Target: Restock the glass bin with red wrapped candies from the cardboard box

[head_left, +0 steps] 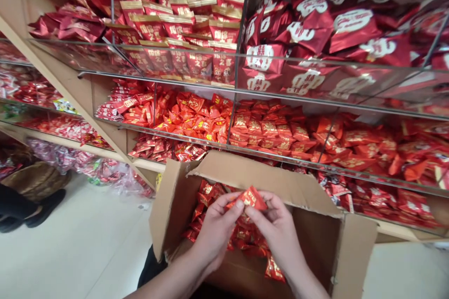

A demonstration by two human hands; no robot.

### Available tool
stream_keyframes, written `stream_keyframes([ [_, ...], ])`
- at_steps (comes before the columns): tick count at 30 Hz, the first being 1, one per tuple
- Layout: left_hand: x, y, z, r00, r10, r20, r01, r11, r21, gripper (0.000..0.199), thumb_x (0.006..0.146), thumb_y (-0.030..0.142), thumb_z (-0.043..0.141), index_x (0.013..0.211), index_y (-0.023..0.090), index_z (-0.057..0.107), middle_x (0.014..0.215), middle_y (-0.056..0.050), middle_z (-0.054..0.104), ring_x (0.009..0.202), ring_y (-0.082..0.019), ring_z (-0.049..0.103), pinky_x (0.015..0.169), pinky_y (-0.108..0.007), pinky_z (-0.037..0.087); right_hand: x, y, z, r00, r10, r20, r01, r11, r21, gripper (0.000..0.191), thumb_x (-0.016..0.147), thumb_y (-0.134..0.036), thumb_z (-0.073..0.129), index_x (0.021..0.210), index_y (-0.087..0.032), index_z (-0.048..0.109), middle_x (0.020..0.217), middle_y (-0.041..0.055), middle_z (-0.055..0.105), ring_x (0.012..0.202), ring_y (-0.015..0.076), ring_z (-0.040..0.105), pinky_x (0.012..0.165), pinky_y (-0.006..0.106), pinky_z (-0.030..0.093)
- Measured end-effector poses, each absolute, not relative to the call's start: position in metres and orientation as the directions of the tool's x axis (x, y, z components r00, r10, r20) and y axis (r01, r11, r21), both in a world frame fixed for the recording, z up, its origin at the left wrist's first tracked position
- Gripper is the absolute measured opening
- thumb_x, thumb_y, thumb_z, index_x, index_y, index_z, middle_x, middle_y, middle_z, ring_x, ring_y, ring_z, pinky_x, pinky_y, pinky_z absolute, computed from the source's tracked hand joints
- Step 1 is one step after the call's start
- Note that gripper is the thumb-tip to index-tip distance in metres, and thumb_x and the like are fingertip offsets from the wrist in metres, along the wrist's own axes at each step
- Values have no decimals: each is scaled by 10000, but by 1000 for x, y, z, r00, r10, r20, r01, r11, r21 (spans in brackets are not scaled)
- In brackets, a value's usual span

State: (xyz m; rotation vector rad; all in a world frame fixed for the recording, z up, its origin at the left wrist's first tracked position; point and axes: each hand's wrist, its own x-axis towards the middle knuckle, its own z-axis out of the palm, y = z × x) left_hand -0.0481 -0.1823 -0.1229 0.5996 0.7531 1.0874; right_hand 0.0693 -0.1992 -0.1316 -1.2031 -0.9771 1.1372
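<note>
Between my two hands is a small red candy packet (pixel 253 197) with gold print, held over an open cardboard box (pixel 242 168). My left hand (pixel 220 219) pinches its left side with thumb and fingers. On its right side, my right hand (pixel 275 222) grips it the same way, thumb in front. Inside the box lie several more red packets (pixel 210 191), mostly on the left and in the middle. One loose packet (pixel 274 268) rests nearer to me, beside my right wrist. My forearms and hands hide part of the box's contents.
Behind the box rise shelves with clear dividers. Larger red packets (pixel 178 25) with gold edges and dark red bags (pixel 305 23) fill the top. Small red packets (pixel 196 112) fill the middle shelf. At left, a person's foot (pixel 45 208) stands near a woven basket (pixel 35 180).
</note>
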Motion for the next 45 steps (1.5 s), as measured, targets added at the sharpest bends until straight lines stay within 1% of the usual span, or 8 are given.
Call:
stream_keyframes([
  [8,-73,-172,-118,467,854,-229,-229,367,902,201,621,228,728,796,145,674,741,-14,678,656,-109,571,653,-213,431,79,-207,-131,32,999,-32,-122,-28,-992,211,692,-296,659,835,-184,551,758,21,636,657,143,574,605,257,461],
  [15,-63,-178,-118,299,894,-333,-495,444,747,211,529,184,785,689,162,649,655,15,661,658,-109,584,692,-231,437,82,-204,-124,64,998,3,-102,10,-995,270,715,-325,629,936,-191,554,807,38,621,737,167,568,659,281,459],
  [23,-60,-178,-120,245,905,-349,-436,424,794,225,539,241,784,667,161,617,582,46,593,565,-76,530,600,-204,431,78,-205,-133,102,995,6,-1,6,-1000,232,720,-375,607,633,-173,533,585,-18,520,569,117,474,557,225,407],
  [29,-58,-176,-124,185,910,-370,-588,405,701,206,509,218,794,630,164,636,622,4,653,608,-114,573,630,-238,449,68,-203,-133,194,979,65,-131,92,-987,249,666,-332,668,832,-215,524,663,-14,563,604,128,525,586,236,450],
  [34,-63,-177,-117,178,939,-294,-590,341,732,203,567,282,767,699,171,661,641,6,651,608,-98,573,613,-212,434,75,-197,-119,122,988,90,22,88,-996,213,688,-341,647,652,-192,499,608,-14,536,572,121,516,545,225,441],
  [37,-70,-177,-117,226,940,-257,-516,339,787,288,639,374,705,840,179,640,661,-7,647,604,-107,579,578,-211,417,92,-163,-87,275,927,253,164,214,-963,216,679,-353,652,658,-185,518,614,-16,547,572,111,516,540,216,422],
  [40,-74,-180,-127,310,925,-220,-390,335,858,290,633,395,704,786,164,617,582,12,605,545,-89,542,539,-198,389,110,-103,-52,308,859,409,265,335,-904,251,647,-376,664,699,-181,514,620,-14,562,571,117,526,539,237,412],
  [45,-74,-189,-163,398,893,-210,-341,357,870,337,581,435,727,706,155,587,549,36,558,472,-47,442,498,-180,306,109,-12,-34,221,933,285,511,138,-849,204,662,-344,637,657,-174,524,521,-3,572,467,127,512,476,257,376],
])
